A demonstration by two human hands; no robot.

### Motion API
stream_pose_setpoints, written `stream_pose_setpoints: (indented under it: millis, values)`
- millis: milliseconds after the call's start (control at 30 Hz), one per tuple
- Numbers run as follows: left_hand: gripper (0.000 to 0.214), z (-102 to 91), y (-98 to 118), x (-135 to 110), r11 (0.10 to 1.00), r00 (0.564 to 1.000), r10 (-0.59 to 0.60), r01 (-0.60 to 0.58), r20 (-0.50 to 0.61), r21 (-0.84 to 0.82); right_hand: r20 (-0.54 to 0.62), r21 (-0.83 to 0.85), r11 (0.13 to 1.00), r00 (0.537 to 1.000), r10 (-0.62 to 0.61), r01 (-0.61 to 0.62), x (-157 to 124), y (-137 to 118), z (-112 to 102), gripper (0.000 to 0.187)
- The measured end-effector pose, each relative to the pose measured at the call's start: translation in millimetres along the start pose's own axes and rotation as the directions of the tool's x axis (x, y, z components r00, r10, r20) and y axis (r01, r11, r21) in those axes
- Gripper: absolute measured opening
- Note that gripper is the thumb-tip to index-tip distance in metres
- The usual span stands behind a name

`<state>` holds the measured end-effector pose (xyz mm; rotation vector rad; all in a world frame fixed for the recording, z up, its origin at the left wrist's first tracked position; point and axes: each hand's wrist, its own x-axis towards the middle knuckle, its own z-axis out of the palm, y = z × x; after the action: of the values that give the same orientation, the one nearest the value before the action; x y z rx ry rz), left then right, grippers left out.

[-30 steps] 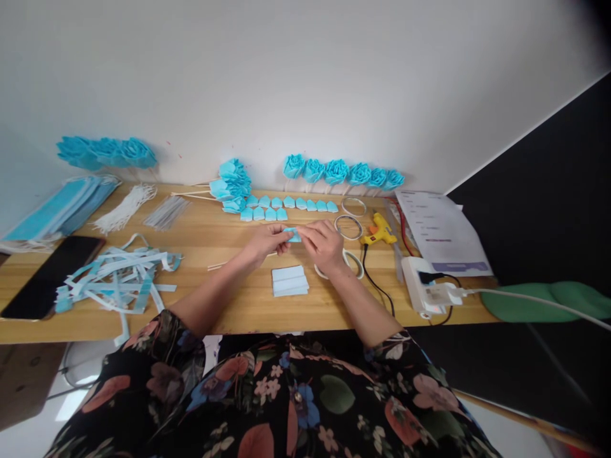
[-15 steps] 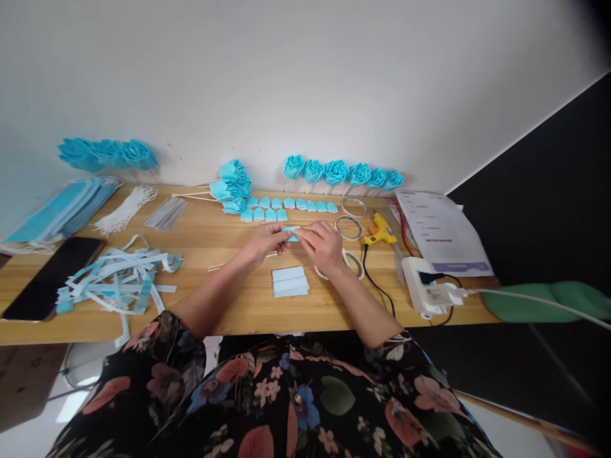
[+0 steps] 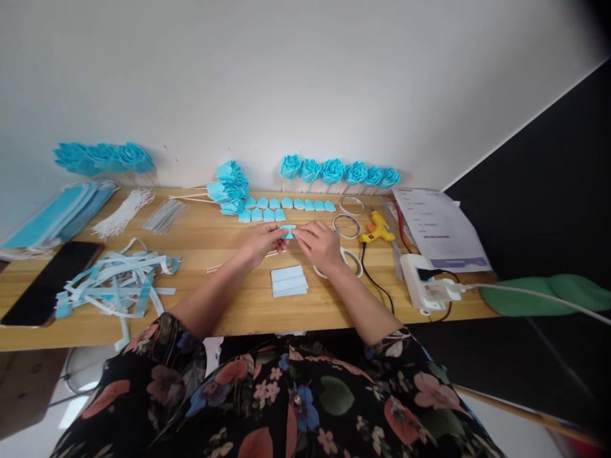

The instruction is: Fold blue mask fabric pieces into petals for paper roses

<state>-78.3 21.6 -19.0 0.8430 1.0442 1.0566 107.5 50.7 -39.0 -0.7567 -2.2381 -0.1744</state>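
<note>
Both hands pinch a small blue fabric piece (image 3: 287, 231) just above the desk (image 3: 214, 305).
Left hand (image 3: 260, 240) and right hand (image 3: 321, 243) meet at mid-desk, each grip closed on one side of the piece, fingertips nipping it. It's tiny, sky-blue, matte and soft-looking, wider along its top edge than below. Just nearer the person lies a flat stack of pale cut rectangles (image 3: 289, 281). Beyond the hands sit rows of folded blue petals (image 3: 286, 205) with pointed tops, then ruffled blue fabric roses (image 3: 338, 170) along the wall. A yellow glue gun (image 3: 377, 228) is on the right and tangled blue-white strips (image 3: 119, 277) on the left, all on smooth wood grain.
</note>
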Motion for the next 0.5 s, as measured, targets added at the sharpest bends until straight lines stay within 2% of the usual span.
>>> stream_pose_setpoints:
  millis: [167,233,300,367,400,500]
  values:
    - [0.017,-1.1,0.4,1.3,0.998,0.999,0.034,-0.032,-0.032,0.046,0.075,-0.007,1.000,0.997,0.025,-0.024,2.0,-6.0,-3.2,0.026]
    - [0.016,-1.4,0.8,2.7,0.992,0.997,0.060,-0.054,-0.055,0.114,0.054,0.052,0.997,0.997,0.060,-0.062,2.3,-4.6,-3.9,0.030]
    - [0.016,-1.1,1.1,3.6,0.980,0.995,0.078,-0.065,-0.063,0.190,-0.019,0.149,0.979,0.989,0.145,-0.141,2.2,-0.3,-4.3,0.029]
    - [0.016,-0.2,1.2,3.4,0.966,0.996,0.079,-0.063,-0.052,0.251,-0.063,0.285,0.928,0.962,0.266,-0.239,1.8,5.2,-4.6,0.028]
    - [0.018,0.3,1.2,2.8,0.960,0.996,0.078,-0.063,-0.043,0.274,-0.041,0.364,0.886,0.946,0.321,-0.285,1.4,7.8,-4.7,0.029]
    - [0.022,1.7,1.1,-0.7,0.940,0.996,0.086,-0.079,-0.008,0.331,0.176,0.568,0.712,0.906,0.386,-0.414,-0.3,12.6,-4.5,0.034]
